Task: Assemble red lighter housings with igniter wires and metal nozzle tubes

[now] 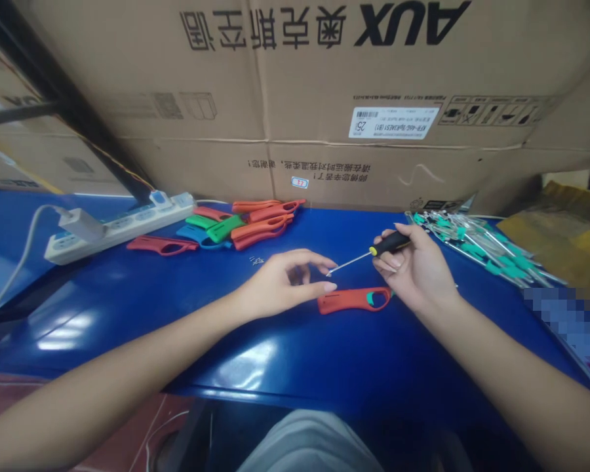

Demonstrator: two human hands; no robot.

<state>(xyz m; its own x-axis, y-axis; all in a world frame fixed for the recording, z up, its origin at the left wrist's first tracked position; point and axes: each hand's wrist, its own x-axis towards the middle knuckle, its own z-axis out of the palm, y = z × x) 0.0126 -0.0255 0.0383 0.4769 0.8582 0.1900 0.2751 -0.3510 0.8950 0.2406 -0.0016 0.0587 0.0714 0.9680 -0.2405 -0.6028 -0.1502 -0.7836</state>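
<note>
Presently, the right hand [417,269] has its fingers closed around a black-and-yellow-handled steel screwdriver [373,251], whose shaft slants down toward the left hand [288,282]. The left thumb and forefinger stand slightly parted about the tip, where a tiny pale metallic piece [329,275] shows; whether they pinch it cannot be told. Principal risk: the piece drops if the fingertips slacken or the tip jerks, and it could bounce toward the front edge of the glossy blue table [250,377].

A long red plastic casing with a finger loop [347,301] lies unheld just below the hands, between the table's front and far edges; a knock from the right wrist could turn it. Secondary risk: small loose silvery bits [257,261], beyond the left hand toward the far edge, could scatter under a sweeping forearm.
</note>
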